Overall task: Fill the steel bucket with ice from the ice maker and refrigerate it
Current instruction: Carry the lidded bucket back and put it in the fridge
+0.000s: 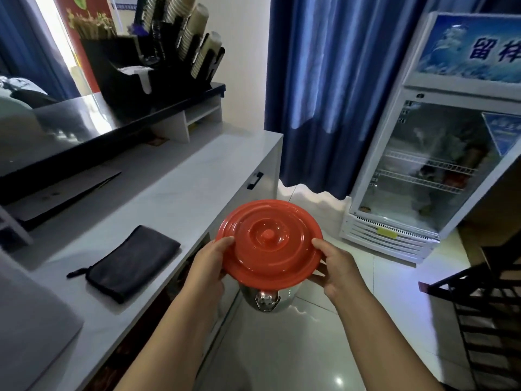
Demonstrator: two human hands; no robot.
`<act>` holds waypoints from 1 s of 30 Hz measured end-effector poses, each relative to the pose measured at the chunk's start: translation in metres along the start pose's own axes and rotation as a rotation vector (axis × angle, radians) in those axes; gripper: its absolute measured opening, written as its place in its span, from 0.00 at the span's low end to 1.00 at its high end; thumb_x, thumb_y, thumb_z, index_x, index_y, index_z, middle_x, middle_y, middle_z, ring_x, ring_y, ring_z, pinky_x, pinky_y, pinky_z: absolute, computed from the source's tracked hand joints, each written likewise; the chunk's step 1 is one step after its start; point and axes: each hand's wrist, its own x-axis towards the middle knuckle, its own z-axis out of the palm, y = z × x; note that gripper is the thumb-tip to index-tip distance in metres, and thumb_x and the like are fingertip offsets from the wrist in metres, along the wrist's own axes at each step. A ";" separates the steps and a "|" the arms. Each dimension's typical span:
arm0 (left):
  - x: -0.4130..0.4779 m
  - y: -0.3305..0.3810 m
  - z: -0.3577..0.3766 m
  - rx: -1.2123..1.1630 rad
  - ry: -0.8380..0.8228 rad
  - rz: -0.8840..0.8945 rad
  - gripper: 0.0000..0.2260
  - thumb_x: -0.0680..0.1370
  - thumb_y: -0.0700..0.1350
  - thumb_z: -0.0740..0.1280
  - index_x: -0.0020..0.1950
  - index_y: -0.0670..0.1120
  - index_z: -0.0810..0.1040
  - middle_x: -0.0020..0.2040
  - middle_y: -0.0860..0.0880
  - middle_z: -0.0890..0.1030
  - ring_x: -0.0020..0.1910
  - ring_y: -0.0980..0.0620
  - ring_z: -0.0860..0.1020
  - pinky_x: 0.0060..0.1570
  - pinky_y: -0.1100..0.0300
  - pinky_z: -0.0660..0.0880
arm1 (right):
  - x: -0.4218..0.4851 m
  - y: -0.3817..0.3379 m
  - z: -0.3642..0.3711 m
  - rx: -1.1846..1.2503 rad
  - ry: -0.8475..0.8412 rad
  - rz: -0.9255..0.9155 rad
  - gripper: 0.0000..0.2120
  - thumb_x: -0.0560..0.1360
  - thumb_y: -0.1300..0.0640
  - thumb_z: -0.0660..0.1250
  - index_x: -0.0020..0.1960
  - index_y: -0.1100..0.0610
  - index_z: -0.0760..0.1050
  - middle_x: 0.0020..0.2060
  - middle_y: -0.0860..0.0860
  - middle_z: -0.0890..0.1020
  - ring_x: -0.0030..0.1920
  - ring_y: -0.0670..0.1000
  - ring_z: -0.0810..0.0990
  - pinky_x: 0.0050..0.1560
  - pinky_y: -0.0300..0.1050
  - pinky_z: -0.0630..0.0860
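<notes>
A round orange-red lid [269, 242] covers the top of the steel bucket [266, 300], of which only the lower front wall and a shiny handle lug show below the lid. My left hand [210, 263] grips the lid's left rim with the thumb on top. Opposite it, my right hand [337, 268] grips the right rim in the same way. The bucket is held above the tiled floor beside the counter. A glass-door fridge [423, 170] stands at the right, its door closed. The bucket's contents are hidden.
A white counter [158, 198] runs along the left with a dark folded cloth [132, 263] on it and a black cup holder rack [158, 60] on a raised shelf. Blue curtains [332, 88] hang behind. A black metal rack [490, 320] stands at the right front.
</notes>
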 end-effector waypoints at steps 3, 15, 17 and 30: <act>0.051 0.020 0.022 0.010 -0.045 0.017 0.03 0.74 0.43 0.67 0.44 0.45 0.79 0.30 0.51 0.82 0.30 0.54 0.79 0.33 0.59 0.71 | 0.047 -0.021 0.015 0.021 0.022 -0.029 0.04 0.75 0.57 0.66 0.42 0.55 0.79 0.24 0.47 0.81 0.41 0.54 0.80 0.39 0.49 0.77; 0.219 0.102 0.111 0.038 -0.076 0.016 0.01 0.73 0.43 0.67 0.42 0.47 0.78 0.29 0.52 0.80 0.33 0.53 0.77 0.34 0.60 0.72 | 0.209 -0.106 0.068 0.080 0.089 -0.052 0.04 0.74 0.57 0.66 0.40 0.55 0.78 0.24 0.46 0.80 0.38 0.52 0.80 0.40 0.50 0.76; 0.242 0.108 0.126 0.049 -0.083 0.011 0.02 0.73 0.43 0.67 0.41 0.47 0.77 0.26 0.53 0.79 0.30 0.54 0.76 0.32 0.61 0.71 | 0.236 -0.117 0.070 0.074 0.087 -0.055 0.04 0.74 0.57 0.67 0.41 0.55 0.78 0.24 0.47 0.80 0.39 0.52 0.80 0.40 0.50 0.76; 0.371 0.141 0.231 -0.090 0.032 -0.022 0.05 0.74 0.42 0.67 0.45 0.41 0.78 0.33 0.45 0.78 0.34 0.47 0.75 0.43 0.53 0.72 | 0.414 -0.207 0.083 -0.021 -0.065 -0.034 0.13 0.73 0.60 0.66 0.30 0.52 0.77 0.24 0.47 0.79 0.36 0.51 0.79 0.39 0.49 0.77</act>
